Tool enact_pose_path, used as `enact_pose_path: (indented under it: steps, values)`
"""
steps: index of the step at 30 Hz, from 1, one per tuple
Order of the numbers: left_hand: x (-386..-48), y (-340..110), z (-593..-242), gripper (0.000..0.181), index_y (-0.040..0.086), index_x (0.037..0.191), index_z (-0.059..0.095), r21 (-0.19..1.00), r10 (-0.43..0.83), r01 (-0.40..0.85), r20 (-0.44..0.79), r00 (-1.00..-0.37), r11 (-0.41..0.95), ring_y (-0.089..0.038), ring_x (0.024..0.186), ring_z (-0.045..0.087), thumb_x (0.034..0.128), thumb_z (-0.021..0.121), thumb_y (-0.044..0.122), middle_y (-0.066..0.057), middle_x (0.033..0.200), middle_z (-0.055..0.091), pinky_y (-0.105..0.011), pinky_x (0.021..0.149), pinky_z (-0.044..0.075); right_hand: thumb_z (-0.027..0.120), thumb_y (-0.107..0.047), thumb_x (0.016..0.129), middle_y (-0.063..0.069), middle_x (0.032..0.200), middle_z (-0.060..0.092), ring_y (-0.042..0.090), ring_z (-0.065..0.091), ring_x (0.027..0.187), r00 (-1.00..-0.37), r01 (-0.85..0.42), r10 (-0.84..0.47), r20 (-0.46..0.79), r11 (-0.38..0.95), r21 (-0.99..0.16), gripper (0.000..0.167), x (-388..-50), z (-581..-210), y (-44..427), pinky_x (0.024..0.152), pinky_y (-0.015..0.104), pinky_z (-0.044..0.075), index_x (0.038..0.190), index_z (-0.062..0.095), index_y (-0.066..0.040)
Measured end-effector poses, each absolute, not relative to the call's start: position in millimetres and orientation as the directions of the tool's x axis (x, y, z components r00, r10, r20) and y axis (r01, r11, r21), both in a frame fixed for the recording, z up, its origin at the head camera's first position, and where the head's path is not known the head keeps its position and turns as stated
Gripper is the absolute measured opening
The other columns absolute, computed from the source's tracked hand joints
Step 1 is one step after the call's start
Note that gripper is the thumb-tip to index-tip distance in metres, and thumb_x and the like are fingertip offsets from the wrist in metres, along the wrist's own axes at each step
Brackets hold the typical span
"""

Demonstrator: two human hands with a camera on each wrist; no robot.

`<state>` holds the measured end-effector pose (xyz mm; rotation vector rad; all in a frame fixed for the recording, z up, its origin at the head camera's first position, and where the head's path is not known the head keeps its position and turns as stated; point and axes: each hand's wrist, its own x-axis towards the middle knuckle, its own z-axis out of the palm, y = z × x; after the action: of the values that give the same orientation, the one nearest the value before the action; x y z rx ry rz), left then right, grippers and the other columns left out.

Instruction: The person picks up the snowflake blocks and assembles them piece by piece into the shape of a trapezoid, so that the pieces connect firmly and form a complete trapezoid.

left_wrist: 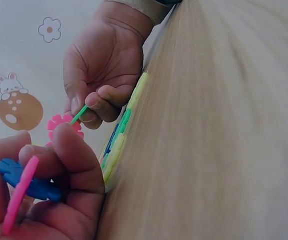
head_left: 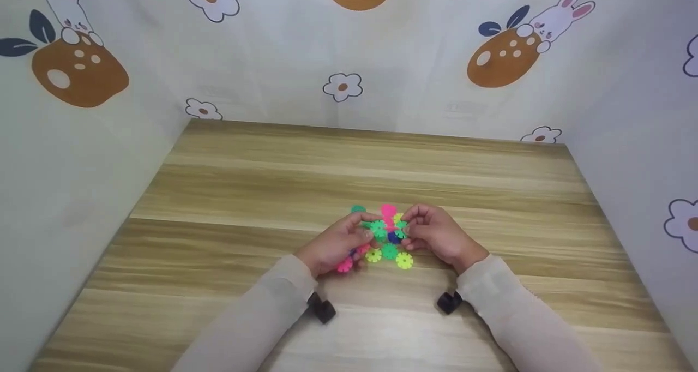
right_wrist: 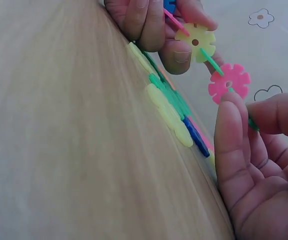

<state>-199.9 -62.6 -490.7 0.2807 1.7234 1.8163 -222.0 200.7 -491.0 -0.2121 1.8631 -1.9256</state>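
Observation:
A chain of slotted flower-shaped plastic discs runs between both hands, just above the table. My left hand (head_left: 334, 244) holds its left part, where a pink disc (left_wrist: 21, 194) crosses a blue disc (left_wrist: 44, 189). Beyond those fingers come a yellow disc (right_wrist: 188, 36), a thin green piece and a pink disc (right_wrist: 235, 80). My right hand (head_left: 440, 237) pinches a green disc (right_wrist: 254, 124) at the right end, against that pink disc. Fingers hide part of the green disc, so how deep its slot sits I cannot tell.
Loose discs lie flat on the wooden table (head_left: 245, 197) under and around the hands: yellow (head_left: 404, 261), green (head_left: 389, 252), dark blue (head_left: 395, 238), pink (head_left: 388, 210). Patterned cloth walls (head_left: 272, 61) enclose the back and both sides.

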Motion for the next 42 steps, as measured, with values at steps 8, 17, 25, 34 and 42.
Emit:
enact_pose_path:
  steps: [8, 17, 25, 34, 42]
  values:
    - [-199, -63, -492, 0.04, 0.02, 0.151, 0.05, 0.957, 0.549, -0.29, -0.254, -0.796, 0.023, -0.015, 0.061, 0.06, 0.1109, 0.051, 0.02, -0.008, 0.102, 0.062, -0.026, 0.054, 0.056, 0.055, -0.011, 0.105, 0.004, 0.085, 0.061, 0.012, 0.063, 0.061, -0.921, 0.199, -0.32, -0.224, 0.109, -0.974, 0.03, -225, -486, 203, 0.058, 0.026, 0.061, 0.129, 0.057, 0.008]
    - [-199, -62, -493, 0.037, 0.023, 0.145, 0.051, 0.949, 0.541, -0.316, -0.267, -0.797, 0.002, -0.015, 0.058, 0.058, 0.1083, 0.052, 0.02, -0.002, 0.076, 0.053, -0.027, 0.055, 0.057, 0.057, -0.009, 0.101, 0.002, 0.063, 0.05, 0.012, 0.05, 0.048, -0.916, 0.124, -0.298, -0.268, 0.426, -0.896, 0.046, -227, -485, 211, 0.05, 0.027, 0.055, 0.146, 0.061, -0.008]
    - [-199, -62, -491, 0.038, 0.02, 0.145, 0.047, 0.939, 0.537, -0.343, -0.28, -0.796, -0.019, -0.012, 0.059, 0.054, 0.107, 0.05, 0.022, 0.0, 0.07, 0.05, -0.029, 0.061, 0.06, 0.067, -0.002, 0.093, 0.0, 0.061, 0.053, 0.011, 0.05, 0.048, -0.912, 0.078, -0.305, -0.274, 0.527, -0.846, 0.034, -225, -481, 209, 0.049, 0.025, 0.052, 0.127, 0.069, -0.004]
    - [-200, -62, -491, 0.035, 0.023, 0.143, 0.048, 0.939, 0.526, -0.343, -0.282, -0.802, -0.019, -0.011, 0.061, 0.053, 0.1083, 0.049, 0.022, -0.001, 0.078, 0.055, -0.028, 0.061, 0.059, 0.071, 0.003, 0.087, 0.003, 0.075, 0.056, 0.011, 0.051, 0.051, -0.924, 0.032, -0.315, -0.218, 0.504, -0.863, 0.024, -224, -481, 209, 0.047, 0.023, 0.048, 0.108, 0.063, -0.003]
    - [-199, -62, -490, 0.032, 0.022, 0.14, 0.048, 0.945, 0.522, -0.327, -0.271, -0.808, -0.015, -0.01, 0.062, 0.052, 0.1088, 0.047, 0.02, -0.003, 0.09, 0.059, -0.028, 0.061, 0.058, 0.067, 0.003, 0.092, 0.008, 0.086, 0.059, 0.017, 0.062, 0.065, -0.924, 0.117, -0.313, -0.219, 0.314, -0.942, 0.018, -229, -487, 215, 0.054, 0.026, 0.057, 0.105, 0.057, -0.003]
